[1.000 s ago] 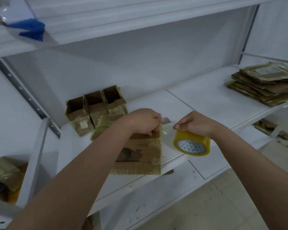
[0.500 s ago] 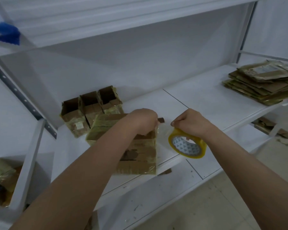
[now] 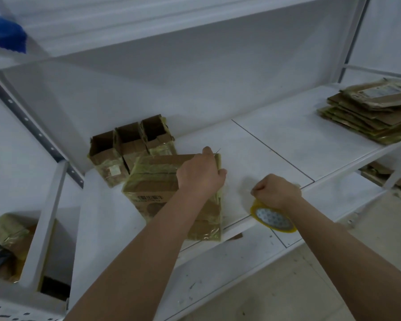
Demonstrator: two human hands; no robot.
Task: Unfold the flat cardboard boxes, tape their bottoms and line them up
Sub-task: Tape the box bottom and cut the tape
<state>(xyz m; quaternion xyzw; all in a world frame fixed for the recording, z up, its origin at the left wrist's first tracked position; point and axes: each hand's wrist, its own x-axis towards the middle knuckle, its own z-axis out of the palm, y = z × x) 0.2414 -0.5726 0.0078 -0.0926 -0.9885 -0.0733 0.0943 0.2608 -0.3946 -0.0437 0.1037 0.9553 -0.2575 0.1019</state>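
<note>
A brown cardboard box stands upside down on the white shelf, its taped bottom facing up. My left hand presses on the box's top right corner, holding a thin blade there. My right hand grips a yellow tape roll just right of the box, near the shelf's front edge. A faint strip of clear tape runs between box and roll. Three unfolded boxes stand open side by side behind the box, against the back wall.
A stack of flat cardboard boxes lies at the shelf's far right. A lower shelf sits under my arms. Cardboard scraps lie low on the right. A side compartment at left holds crumpled cardboard.
My right hand has pulled the tape roll down and to the right, away from the box. My left hand has shifted onto the box's top right corner. The camera moved closer.
</note>
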